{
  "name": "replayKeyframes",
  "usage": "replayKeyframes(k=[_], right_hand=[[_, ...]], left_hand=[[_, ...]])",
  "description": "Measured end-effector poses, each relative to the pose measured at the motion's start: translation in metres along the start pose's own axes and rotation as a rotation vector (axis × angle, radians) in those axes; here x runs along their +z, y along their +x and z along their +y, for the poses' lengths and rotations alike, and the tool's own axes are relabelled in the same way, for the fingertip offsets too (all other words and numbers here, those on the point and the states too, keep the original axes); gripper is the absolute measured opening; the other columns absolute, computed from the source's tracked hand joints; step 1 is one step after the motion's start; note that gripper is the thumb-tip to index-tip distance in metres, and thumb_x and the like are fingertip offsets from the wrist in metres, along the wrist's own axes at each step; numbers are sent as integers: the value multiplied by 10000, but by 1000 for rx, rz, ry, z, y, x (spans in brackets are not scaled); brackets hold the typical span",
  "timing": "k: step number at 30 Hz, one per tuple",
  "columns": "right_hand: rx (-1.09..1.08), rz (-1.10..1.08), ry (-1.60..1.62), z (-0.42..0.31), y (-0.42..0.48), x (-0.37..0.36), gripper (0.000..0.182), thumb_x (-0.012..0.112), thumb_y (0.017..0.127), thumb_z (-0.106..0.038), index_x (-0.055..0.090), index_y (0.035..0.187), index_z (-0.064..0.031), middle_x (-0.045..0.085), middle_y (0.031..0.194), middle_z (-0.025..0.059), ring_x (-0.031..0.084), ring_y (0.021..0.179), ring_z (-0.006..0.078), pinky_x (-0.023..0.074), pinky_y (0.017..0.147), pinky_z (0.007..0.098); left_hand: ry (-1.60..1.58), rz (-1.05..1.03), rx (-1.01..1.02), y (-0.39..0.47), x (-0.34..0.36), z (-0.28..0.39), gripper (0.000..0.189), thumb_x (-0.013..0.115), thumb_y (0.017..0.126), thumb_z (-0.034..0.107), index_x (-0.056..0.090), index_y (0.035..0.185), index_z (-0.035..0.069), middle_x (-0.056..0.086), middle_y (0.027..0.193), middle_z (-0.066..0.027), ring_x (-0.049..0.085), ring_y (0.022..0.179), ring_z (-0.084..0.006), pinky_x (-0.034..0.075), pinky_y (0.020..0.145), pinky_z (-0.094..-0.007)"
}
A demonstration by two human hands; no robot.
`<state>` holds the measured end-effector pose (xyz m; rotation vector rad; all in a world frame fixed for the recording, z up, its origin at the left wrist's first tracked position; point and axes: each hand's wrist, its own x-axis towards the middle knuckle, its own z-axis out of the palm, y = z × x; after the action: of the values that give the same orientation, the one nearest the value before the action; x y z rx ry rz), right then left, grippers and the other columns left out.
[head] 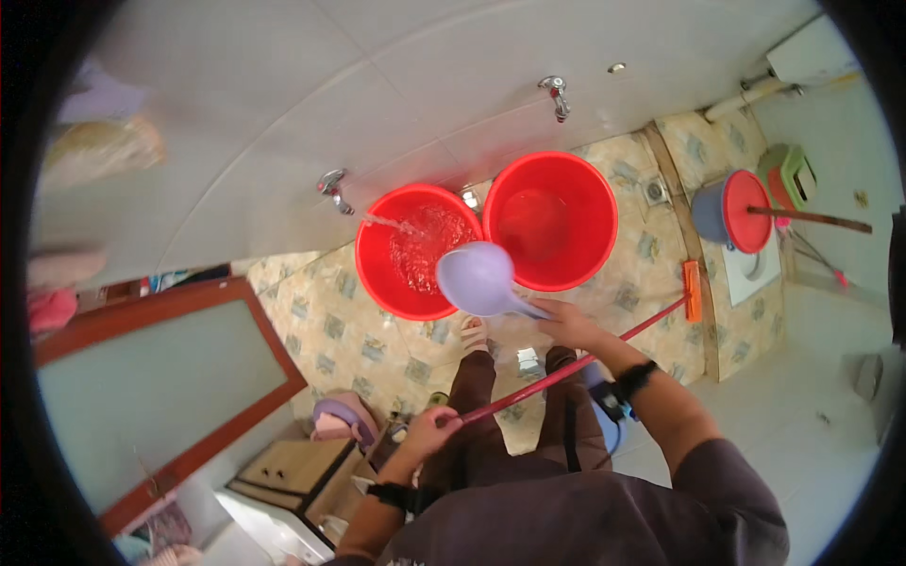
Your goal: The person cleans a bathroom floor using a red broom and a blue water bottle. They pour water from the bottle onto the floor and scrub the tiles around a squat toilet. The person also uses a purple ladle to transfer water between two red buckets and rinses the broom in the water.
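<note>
My right hand (568, 323) grips the handle of a pale purple plastic water ladle (476, 278), held above the near edge where two red buckets meet. My left hand (430, 430) holds the end of a red pole (527, 390), which passes beneath my right forearm to an orange floor brush or scraper head (693, 291) on the floor. Water streams from the left wall tap (335, 191) into the left red bucket (368, 272). The right red bucket (598, 219) holds some liquid at its bottom; a second tap (556, 99) is on the wall behind it.
A floor drain (655, 190) lies right of the buckets. Farther right, a grey bucket (710, 212) with a red top stands by a squat toilet (754, 272). A wood-framed door (170, 396) and a cabinet (290, 470) are at left. My feet are just below the buckets.
</note>
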<state>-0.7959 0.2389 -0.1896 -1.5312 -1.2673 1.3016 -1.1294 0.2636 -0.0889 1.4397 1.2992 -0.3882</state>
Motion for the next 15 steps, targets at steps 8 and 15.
replayKeyframes(k=[8,15], right_hand=[[278,-15,-865,57,181,166,258,467,793,-113,542,1014,-1,525,1031,159,551,927,307,496,729,383],[487,25,-951,130,250,235,270,474,813,-145,541,1044,-22,519,991,128,567,851,276,518,660,352]], left_hand=[[-173,-205,161,7,23,-79,307,653,755,200,573,1014,56,602,917,-115,601,837,-219,471,738,-316],[-240,-309,72,10,20,-108,320,630,764,170,553,1038,24,601,962,-154,596,901,-266,458,788,-313]])
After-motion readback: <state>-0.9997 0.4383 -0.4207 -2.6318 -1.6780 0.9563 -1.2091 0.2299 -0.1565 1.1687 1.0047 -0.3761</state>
